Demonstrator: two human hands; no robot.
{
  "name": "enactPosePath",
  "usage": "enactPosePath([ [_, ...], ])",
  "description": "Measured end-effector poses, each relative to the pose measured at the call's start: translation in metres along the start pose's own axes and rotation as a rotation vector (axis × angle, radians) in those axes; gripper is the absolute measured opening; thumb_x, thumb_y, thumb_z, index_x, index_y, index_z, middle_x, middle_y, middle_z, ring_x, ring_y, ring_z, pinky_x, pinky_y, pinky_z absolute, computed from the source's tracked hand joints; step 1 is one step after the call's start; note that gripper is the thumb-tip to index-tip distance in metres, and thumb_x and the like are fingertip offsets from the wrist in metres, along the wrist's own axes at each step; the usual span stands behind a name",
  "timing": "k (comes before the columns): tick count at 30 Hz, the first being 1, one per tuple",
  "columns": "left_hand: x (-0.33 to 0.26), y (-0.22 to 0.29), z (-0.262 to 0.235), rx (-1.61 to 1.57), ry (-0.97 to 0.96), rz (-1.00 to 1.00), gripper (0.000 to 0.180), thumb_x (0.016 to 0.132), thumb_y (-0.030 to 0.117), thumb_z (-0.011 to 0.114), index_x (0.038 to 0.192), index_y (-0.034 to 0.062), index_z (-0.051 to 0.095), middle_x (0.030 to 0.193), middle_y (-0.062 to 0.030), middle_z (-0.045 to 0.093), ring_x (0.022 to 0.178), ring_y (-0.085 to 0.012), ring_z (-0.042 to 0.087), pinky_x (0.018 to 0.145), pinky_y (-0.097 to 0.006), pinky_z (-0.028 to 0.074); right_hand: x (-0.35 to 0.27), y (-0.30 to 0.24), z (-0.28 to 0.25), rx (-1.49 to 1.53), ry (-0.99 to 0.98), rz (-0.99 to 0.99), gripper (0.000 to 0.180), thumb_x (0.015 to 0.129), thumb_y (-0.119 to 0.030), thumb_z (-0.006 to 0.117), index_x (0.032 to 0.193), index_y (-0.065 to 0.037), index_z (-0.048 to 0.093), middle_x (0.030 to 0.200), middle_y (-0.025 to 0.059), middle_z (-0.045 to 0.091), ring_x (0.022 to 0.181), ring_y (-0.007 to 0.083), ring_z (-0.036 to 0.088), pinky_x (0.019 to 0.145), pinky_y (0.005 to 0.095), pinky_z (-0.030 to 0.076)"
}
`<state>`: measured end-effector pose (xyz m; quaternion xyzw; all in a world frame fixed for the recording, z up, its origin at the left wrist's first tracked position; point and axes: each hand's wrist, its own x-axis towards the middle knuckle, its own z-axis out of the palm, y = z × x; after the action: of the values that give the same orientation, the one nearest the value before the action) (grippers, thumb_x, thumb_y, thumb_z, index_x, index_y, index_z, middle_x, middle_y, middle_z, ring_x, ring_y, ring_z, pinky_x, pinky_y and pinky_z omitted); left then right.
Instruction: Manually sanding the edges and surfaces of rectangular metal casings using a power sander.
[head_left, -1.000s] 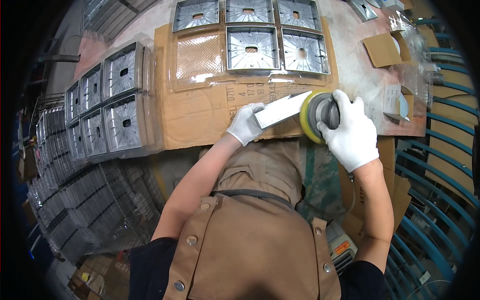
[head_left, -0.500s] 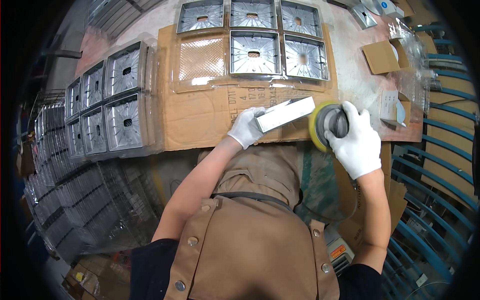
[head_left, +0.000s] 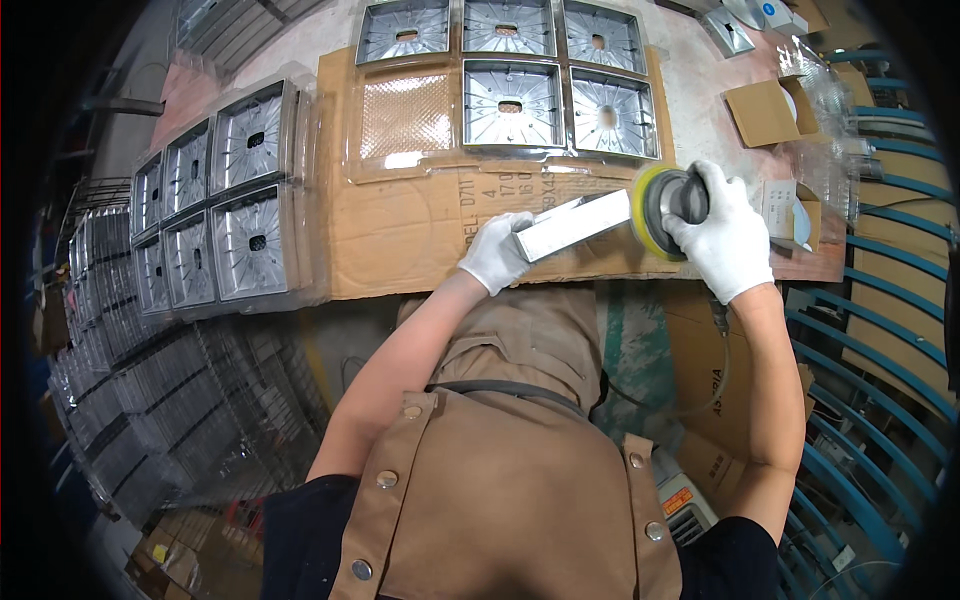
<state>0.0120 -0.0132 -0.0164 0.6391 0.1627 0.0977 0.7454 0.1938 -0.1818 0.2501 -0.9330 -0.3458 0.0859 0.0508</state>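
Observation:
My left hand [head_left: 499, 252], in a white glove, grips a square metal housing [head_left: 574, 228] by its left end, tilted so one flat side faces up. My right hand [head_left: 728, 232], also gloved, is wrapped round a round orbital sander [head_left: 668, 212] with a yellow-green rim and dark body. The sander's pad stands on edge against or very near the housing's right end; whether they touch I cannot tell. A hose [head_left: 722, 345] runs down from the sander. Under the hands lies a cardboard sheet [head_left: 400, 235] at the table's front edge.
Beyond the hands, a clear plastic tray [head_left: 405, 163] holds several metal housings [head_left: 511, 104], with one pocket vacant. At left stands another tray of housings [head_left: 250, 240]. Small cardboard boxes [head_left: 765, 112] sit at right, beside blue curved rails [head_left: 900, 255].
My right hand and the sander have moved up and slightly right, along the housing's right end. My left hand and the housing have hardly shifted.

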Motion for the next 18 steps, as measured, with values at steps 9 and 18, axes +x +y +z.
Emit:
enactPosePath([
  [9,0.001,-0.044,-0.004,0.022,0.080,0.108,0.013,0.081,0.011,0.075,0.087,0.0037,0.066,0.082,-0.0172,0.067,0.077,-0.0353,0.064,0.074,-0.037,0.052,-0.004,-0.064,-0.009,-0.005,-0.083,-0.037,0.066,0.080,-0.027,0.080,0.140,-0.017,0.053,0.120,0.0203,0.059,0.104,0.0415,0.065,0.092,0.0460,0.054],
  [18,-0.004,0.016,-0.002,-0.194,-0.111,-0.267,0.031,0.102,0.019,0.051,0.118,-0.0054,0.061,0.118,-0.0201,0.067,0.107,-0.0305,0.069,0.094,-0.044,0.059,0.008,-0.044,-0.003,-0.038,0.028,-0.116,0.059,0.080,-0.026,0.078,0.133,-0.010,0.058,0.106,0.0206,0.068,0.102,0.0399,0.066,0.089,0.0467,0.055],
])
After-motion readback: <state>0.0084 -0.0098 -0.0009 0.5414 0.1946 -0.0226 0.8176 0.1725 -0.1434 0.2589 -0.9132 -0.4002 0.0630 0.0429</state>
